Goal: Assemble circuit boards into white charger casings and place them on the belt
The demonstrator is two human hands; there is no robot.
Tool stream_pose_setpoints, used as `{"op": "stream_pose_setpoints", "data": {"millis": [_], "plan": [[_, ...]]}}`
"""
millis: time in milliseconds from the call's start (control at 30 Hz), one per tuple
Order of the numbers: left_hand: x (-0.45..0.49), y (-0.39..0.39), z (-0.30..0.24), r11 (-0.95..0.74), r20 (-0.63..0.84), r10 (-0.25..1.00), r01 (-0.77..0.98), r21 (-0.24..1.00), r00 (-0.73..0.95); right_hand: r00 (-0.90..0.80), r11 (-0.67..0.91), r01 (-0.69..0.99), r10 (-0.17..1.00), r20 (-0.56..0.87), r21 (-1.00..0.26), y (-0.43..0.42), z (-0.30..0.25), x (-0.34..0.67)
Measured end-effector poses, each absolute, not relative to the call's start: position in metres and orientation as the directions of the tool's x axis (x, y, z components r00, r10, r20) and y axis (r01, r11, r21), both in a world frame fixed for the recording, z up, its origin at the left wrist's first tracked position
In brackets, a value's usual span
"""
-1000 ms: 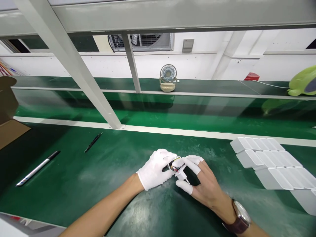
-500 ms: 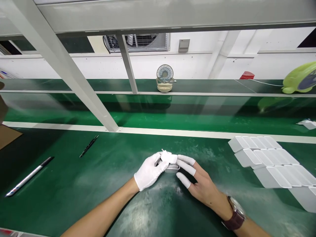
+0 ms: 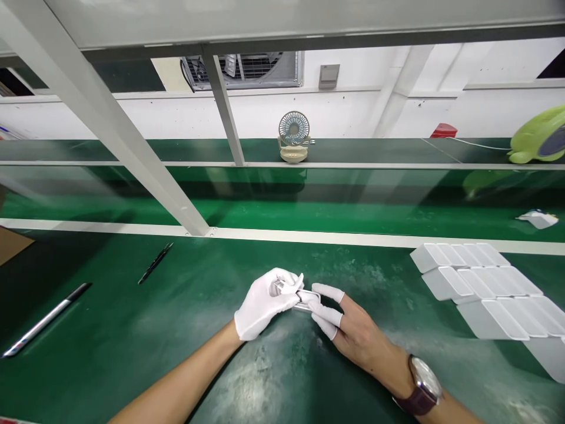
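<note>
Head view: small white casing (image 3: 305, 298) down on the green bench (image 3: 132, 330), near centre, long axis running left-right, mostly hidden so facing end hard to tell. Gloved left hand (image 3: 265, 301) curled over its left end, pinching. Right hand (image 3: 353, 335), finger cots on, pinching the right end. Stacked white housings (image 3: 481, 288) well off right.

A green bench mat (image 3: 132, 330) carries a pen (image 3: 44, 321) and tweezers (image 3: 154, 263) well left of the gloved fingers (image 3: 286, 282), and stacked white cases (image 3: 481, 288) to their right
</note>
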State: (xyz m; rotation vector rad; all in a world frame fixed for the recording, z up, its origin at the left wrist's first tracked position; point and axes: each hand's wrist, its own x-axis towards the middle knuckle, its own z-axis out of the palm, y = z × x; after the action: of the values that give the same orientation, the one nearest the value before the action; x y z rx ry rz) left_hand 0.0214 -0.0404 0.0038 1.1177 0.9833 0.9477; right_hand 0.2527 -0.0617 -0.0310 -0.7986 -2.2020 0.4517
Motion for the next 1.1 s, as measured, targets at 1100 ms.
{"op": "stream_pose_setpoints", "data": {"millis": [1100], "plan": [[0.008, -0.042, -0.001, -0.113, 0.119, 0.985, -0.051, 0.992, 0.129, -0.586, 0.800, 0.379, 0.597, 0.548, -0.465, -0.055, -0.029, 0.224]]}}
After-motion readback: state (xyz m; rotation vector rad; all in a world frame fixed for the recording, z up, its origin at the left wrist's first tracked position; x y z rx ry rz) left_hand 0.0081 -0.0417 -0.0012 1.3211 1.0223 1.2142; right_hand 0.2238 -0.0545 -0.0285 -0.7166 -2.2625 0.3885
